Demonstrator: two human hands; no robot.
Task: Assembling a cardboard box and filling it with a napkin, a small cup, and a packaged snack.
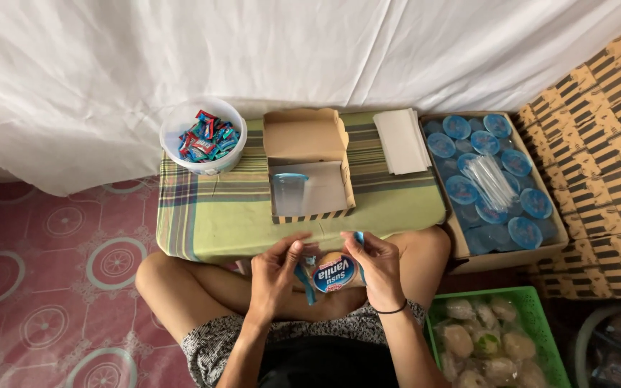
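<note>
I sit cross-legged at a low table with a checked cloth point(210, 208). Both hands hold a small wrapped bun in a clear packet with a blue and red round label point(333, 271) over my lap. My left hand point(276, 273) grips its left side by the blue edge. My right hand point(375, 267) pinches its right side. On the table right in front stands an open cardboard box point(309, 136) with a clear plastic cup point(290, 192) lying inside it.
A white tub of wrapped sweets point(203, 136) sits at the table's far left. A stack of white paper point(402, 141) lies at its far right. A carton of blue-lidded cups with straws point(494, 183) stands to the right. A green basket of wrapped buns point(490, 345) is at lower right.
</note>
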